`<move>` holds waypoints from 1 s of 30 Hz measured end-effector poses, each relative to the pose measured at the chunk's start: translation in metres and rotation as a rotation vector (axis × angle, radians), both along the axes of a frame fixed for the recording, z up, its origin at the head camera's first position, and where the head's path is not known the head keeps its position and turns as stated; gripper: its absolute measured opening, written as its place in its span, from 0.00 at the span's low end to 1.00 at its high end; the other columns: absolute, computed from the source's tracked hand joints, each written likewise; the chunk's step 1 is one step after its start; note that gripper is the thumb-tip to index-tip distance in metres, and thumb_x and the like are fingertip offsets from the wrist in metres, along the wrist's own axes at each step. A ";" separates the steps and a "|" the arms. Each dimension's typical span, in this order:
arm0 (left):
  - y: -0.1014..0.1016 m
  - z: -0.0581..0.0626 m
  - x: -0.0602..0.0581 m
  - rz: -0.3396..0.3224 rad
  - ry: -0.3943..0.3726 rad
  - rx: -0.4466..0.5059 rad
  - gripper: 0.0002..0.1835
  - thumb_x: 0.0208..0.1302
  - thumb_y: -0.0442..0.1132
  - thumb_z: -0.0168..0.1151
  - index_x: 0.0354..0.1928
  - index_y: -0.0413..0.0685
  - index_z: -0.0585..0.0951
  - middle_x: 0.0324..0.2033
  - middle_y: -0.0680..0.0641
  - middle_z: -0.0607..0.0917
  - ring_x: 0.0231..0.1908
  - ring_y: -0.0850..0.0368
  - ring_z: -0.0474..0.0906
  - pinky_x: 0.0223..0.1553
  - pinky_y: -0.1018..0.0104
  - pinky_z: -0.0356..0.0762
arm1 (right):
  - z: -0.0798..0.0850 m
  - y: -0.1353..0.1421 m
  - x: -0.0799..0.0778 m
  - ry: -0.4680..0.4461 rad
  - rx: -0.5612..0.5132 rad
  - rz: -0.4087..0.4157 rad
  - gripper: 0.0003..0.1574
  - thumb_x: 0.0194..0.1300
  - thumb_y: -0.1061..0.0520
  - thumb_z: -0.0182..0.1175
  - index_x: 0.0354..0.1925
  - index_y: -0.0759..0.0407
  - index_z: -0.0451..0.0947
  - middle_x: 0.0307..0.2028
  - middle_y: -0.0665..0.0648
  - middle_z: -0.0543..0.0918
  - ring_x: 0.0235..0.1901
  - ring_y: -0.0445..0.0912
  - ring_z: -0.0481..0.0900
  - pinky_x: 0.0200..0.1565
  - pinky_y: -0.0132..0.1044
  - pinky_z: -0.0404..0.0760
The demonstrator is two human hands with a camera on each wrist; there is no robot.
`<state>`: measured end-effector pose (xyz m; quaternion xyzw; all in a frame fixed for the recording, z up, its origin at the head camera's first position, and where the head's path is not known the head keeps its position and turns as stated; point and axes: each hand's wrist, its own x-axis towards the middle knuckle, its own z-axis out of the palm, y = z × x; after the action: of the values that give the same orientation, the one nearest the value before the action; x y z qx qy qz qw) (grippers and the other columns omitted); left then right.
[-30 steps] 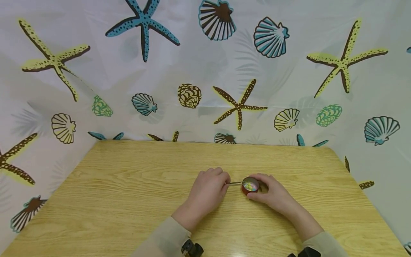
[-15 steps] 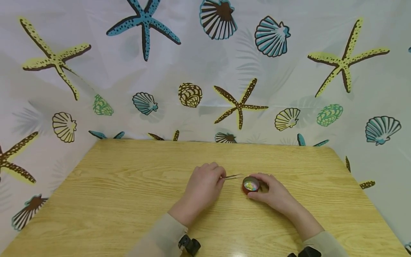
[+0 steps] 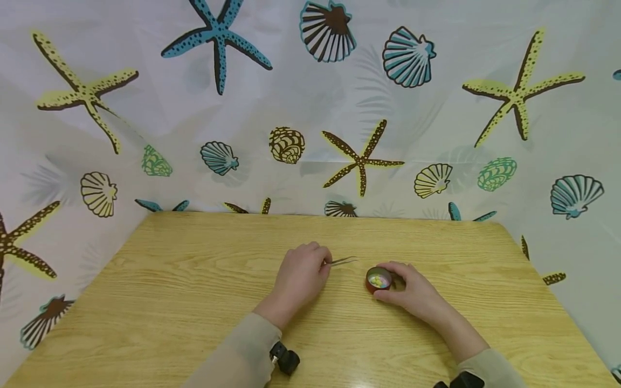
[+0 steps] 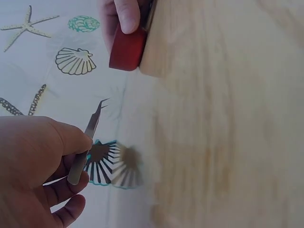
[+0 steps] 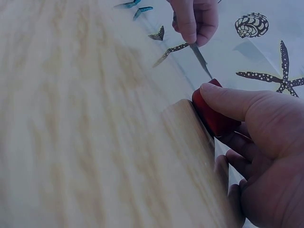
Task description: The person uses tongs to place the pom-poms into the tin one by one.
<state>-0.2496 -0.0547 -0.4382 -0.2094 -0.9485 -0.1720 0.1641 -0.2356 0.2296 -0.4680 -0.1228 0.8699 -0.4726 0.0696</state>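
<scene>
In the head view, my left hand (image 3: 302, 276) pinches a pair of tweezers (image 3: 343, 261) between thumb and fingers. The left wrist view shows the bent tips of the tweezers (image 4: 93, 124) slightly apart with nothing between them. To the right stands a small round red tin (image 3: 372, 286), its mouth upward. Several small pastel pieces (image 3: 378, 281), yellow, pink and blue, lie inside it. My right hand (image 3: 412, 291) grips the tin from its right side, thumb in front and fingers behind, as the right wrist view of the red tin (image 5: 219, 114) also shows.
Both hands are over a light wood-grain table (image 3: 194, 280). Behind it and along its sides hangs a white cloth (image 3: 301, 97) printed with starfish and shells. Black wrist cameras sit on both sleeves, such as the left wrist camera (image 3: 286, 360).
My left hand has drawn the tweezers out of the tin, leftward and a little farther back. Their tips now stand apart from it. The right hand and tin have stayed in place.
</scene>
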 end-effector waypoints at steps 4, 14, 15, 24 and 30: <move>-0.001 -0.006 -0.005 0.015 -0.025 0.000 0.02 0.72 0.36 0.77 0.42 0.50 0.91 0.34 0.53 0.86 0.36 0.53 0.83 0.42 0.51 0.81 | 0.002 -0.002 0.000 0.005 0.000 0.004 0.40 0.69 0.47 0.80 0.74 0.54 0.80 0.72 0.64 0.77 0.82 0.70 0.57 0.78 0.71 0.55; -0.002 -0.013 -0.012 0.040 -0.064 -0.033 0.03 0.71 0.37 0.77 0.42 0.52 0.91 0.34 0.52 0.86 0.37 0.51 0.84 0.45 0.48 0.83 | 0.001 -0.002 -0.001 -0.004 0.006 0.000 0.40 0.68 0.47 0.81 0.73 0.53 0.80 0.73 0.63 0.78 0.84 0.72 0.47 0.80 0.71 0.49; -0.002 -0.013 -0.012 0.042 -0.068 -0.035 0.03 0.71 0.37 0.77 0.42 0.52 0.91 0.34 0.52 0.86 0.38 0.51 0.84 0.45 0.48 0.83 | 0.001 -0.001 0.000 -0.004 0.008 0.001 0.40 0.68 0.47 0.81 0.73 0.53 0.80 0.73 0.63 0.78 0.84 0.72 0.47 0.80 0.71 0.49; 0.000 -0.015 -0.014 0.065 -0.108 -0.058 0.02 0.72 0.38 0.77 0.43 0.53 0.92 0.34 0.53 0.87 0.38 0.51 0.84 0.47 0.46 0.83 | 0.003 -0.002 0.003 -0.006 0.000 0.000 0.41 0.68 0.48 0.81 0.74 0.55 0.79 0.74 0.64 0.76 0.84 0.72 0.47 0.80 0.71 0.49; 0.001 -0.016 -0.017 0.071 -0.138 -0.078 0.01 0.73 0.37 0.75 0.42 0.52 0.92 0.35 0.52 0.89 0.38 0.50 0.85 0.46 0.47 0.82 | 0.003 -0.001 0.002 -0.003 0.009 0.000 0.42 0.69 0.48 0.81 0.75 0.54 0.78 0.76 0.65 0.75 0.84 0.74 0.44 0.79 0.72 0.48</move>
<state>-0.2665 -0.0542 -0.4540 -0.1694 -0.9704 -0.1431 0.0961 -0.2337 0.2289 -0.4655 -0.1217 0.8720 -0.4687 0.0716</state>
